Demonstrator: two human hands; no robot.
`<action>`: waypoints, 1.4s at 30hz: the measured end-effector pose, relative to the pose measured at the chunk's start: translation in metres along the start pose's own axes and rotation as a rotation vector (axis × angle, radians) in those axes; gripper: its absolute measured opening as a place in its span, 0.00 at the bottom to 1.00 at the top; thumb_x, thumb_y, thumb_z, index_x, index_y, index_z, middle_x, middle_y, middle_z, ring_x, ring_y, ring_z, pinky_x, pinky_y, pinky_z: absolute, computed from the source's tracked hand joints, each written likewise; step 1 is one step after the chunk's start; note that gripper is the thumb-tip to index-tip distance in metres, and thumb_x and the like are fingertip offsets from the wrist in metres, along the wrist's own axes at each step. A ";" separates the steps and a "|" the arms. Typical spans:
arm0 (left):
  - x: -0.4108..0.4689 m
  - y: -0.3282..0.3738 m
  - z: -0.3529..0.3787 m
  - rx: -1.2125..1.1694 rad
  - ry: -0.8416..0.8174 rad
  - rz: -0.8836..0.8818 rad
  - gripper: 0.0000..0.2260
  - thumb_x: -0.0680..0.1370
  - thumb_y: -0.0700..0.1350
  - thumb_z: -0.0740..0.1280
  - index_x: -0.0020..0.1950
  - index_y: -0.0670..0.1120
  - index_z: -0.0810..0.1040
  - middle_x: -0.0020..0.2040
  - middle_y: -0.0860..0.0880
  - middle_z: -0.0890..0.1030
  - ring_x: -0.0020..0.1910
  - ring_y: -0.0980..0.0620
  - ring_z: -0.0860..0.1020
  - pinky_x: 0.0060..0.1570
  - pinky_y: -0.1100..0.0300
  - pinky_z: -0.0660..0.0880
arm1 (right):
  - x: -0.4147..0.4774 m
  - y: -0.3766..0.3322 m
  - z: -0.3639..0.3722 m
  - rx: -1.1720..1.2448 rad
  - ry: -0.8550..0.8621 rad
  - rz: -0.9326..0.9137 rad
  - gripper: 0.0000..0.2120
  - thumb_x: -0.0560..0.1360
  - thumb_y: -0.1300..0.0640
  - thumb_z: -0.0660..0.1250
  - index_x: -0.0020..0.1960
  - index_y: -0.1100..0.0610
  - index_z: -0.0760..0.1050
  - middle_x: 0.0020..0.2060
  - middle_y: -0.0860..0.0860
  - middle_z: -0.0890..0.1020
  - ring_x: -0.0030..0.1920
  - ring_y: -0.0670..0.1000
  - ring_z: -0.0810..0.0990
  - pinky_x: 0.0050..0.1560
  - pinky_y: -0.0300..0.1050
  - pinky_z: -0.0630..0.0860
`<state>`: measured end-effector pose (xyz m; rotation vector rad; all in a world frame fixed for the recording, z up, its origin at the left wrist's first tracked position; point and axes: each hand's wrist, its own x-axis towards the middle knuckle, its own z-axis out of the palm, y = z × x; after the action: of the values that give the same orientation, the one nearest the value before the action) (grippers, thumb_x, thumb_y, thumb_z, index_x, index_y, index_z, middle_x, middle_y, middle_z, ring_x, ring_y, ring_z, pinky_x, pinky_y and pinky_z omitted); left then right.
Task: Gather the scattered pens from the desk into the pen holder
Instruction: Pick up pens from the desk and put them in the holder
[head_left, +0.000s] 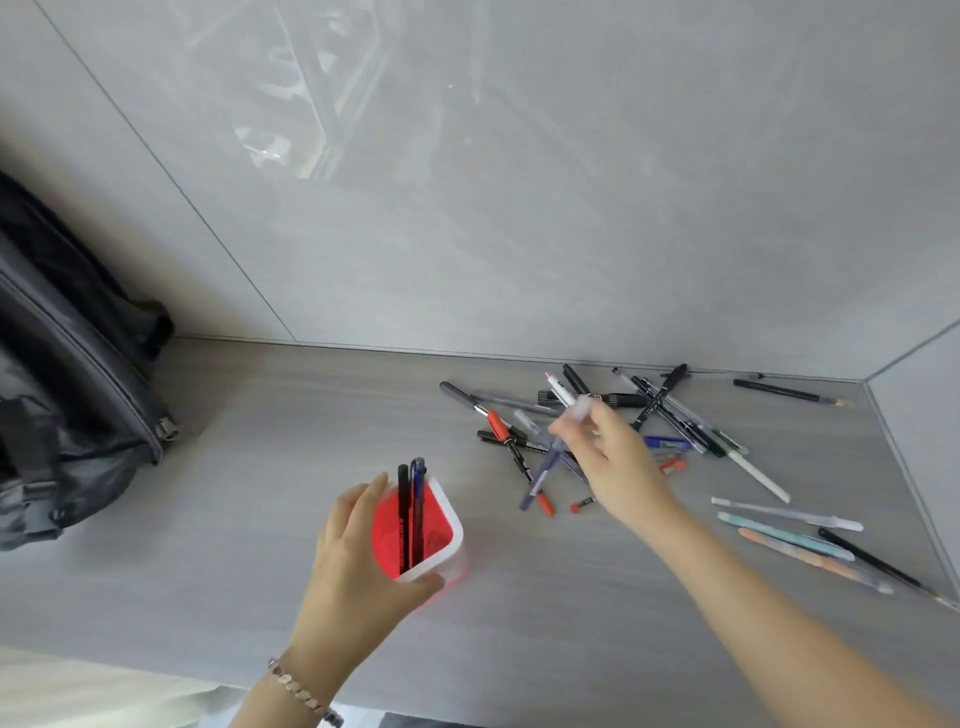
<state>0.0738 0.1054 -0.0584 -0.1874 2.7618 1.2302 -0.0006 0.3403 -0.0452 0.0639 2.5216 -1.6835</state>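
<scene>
A red pen holder with a white rim (448, 512) stands on the grey desk, two dark pens (411, 499) upright inside it. My left hand (358, 561) wraps around the holder's left side. My right hand (618, 462) hovers over a heap of scattered pens (524, 441) and pinches a white pen with a clear barrel (563, 397), its tip pointing up and away. More dark pens (670, 410) lie crossed behind the hand near the wall. Several pastel pens (789, 535) lie at the right.
A dark backpack (67, 405) stands on the desk at the left against the wall. The grey wall runs along the back, with a corner at the right (867, 382). The desk's front edge (156, 670) is near my body.
</scene>
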 end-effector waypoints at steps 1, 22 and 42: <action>0.001 0.000 0.000 0.002 -0.003 0.017 0.46 0.58 0.41 0.80 0.70 0.49 0.60 0.60 0.56 0.63 0.65 0.51 0.65 0.64 0.58 0.63 | 0.011 -0.001 0.008 -0.093 -0.047 0.031 0.09 0.78 0.56 0.57 0.39 0.51 0.66 0.35 0.51 0.79 0.43 0.54 0.78 0.46 0.46 0.71; 0.024 0.016 0.025 -0.032 -0.206 0.169 0.46 0.56 0.49 0.79 0.69 0.51 0.61 0.58 0.61 0.63 0.60 0.57 0.69 0.56 0.66 0.70 | -0.037 -0.054 0.053 0.589 0.107 -0.167 0.28 0.77 0.65 0.56 0.62 0.33 0.58 0.50 0.48 0.78 0.52 0.48 0.82 0.59 0.48 0.77; 0.064 0.091 0.075 -0.011 -0.850 0.518 0.45 0.66 0.43 0.75 0.72 0.53 0.48 0.70 0.62 0.55 0.70 0.65 0.56 0.67 0.76 0.54 | -0.107 0.043 -0.066 0.151 -0.001 0.169 0.44 0.45 0.50 0.82 0.55 0.33 0.67 0.55 0.30 0.75 0.56 0.34 0.75 0.52 0.26 0.73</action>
<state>0.0008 0.2172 -0.0519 0.8853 2.0778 1.0525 0.1053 0.4208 -0.0471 0.2804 2.3094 -1.7999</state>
